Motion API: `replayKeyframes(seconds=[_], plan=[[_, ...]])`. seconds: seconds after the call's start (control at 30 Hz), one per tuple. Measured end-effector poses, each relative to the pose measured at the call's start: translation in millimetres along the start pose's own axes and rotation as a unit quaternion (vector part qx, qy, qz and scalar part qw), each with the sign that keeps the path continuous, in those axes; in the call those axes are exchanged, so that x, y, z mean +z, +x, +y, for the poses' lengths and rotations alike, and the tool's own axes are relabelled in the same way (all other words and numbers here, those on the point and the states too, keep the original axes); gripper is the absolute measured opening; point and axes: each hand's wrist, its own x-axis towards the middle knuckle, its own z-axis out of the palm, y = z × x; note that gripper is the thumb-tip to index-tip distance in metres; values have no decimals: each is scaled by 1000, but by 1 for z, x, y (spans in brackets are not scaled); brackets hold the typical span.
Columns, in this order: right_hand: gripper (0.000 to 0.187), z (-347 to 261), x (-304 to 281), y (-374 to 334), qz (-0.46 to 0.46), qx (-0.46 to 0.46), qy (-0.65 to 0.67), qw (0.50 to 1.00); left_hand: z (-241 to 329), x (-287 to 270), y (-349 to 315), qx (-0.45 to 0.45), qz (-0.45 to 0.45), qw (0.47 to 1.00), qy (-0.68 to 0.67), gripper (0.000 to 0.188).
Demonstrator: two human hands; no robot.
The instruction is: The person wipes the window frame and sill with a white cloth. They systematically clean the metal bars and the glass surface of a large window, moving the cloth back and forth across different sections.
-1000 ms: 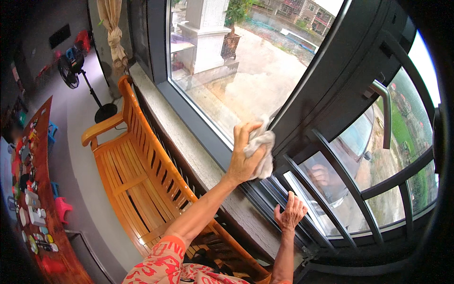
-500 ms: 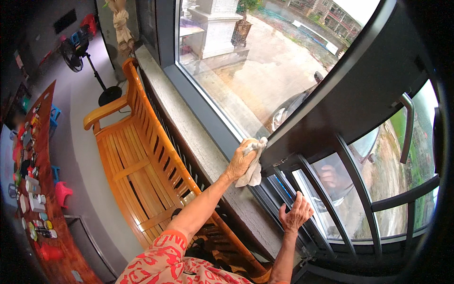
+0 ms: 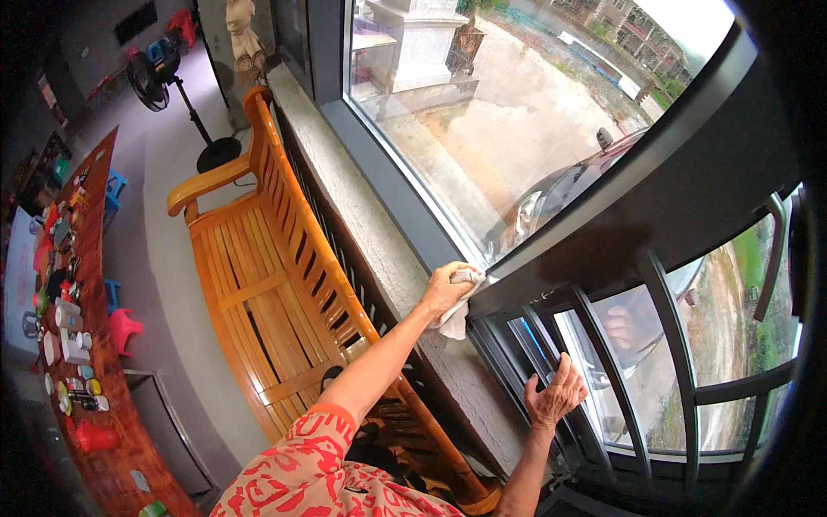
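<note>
My left hand (image 3: 446,289) is closed around a pale grey-white cloth (image 3: 454,322). It presses the cloth at the lower corner of the window pane (image 3: 439,164), where the grey window frame (image 3: 379,177) meets a dark sash (image 3: 594,250). Part of the cloth hangs down over the sill (image 3: 401,271). To the right, my right hand (image 3: 558,396) has its fingers spread and holds nothing. It is by the dark window bars (image 3: 607,379); whether the fingertips touch them I cannot tell.
A slatted wooden bench (image 3: 258,293) stands along the sill on the left. Beyond it are a black standing fan (image 3: 185,103), a pink stool (image 3: 125,330) and a long reddish table (image 3: 121,448) crowded with items. A metal handle (image 3: 771,258) juts from the sash at right.
The view has shifted, so the room and window appear further right. My left hand and the cloth have moved slightly left relative to the pane's corner. My right hand stays spread by the bars.
</note>
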Motion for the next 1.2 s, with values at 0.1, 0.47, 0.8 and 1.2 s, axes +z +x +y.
replayKeyframes(seconds=[0.1, 0.47, 0.8, 1.2], plan=[[72, -1, 2, 0, 1, 0, -16, 1000, -20, 1, 12, 66, 58, 991, 98, 29], [73, -1, 3, 0, -5, -6, -30, 1000, -33, 3, 27, 195, 192, 924, 267, 52], [72, 2, 8, -5, -28, 17, -40, 999, -8, -52, 69, 227, 253, 889, 307, 53], [63, -4, 8, -1, -18, 32, -49, 998, -8, -11, 23, 104, 218, 847, 474, 66]])
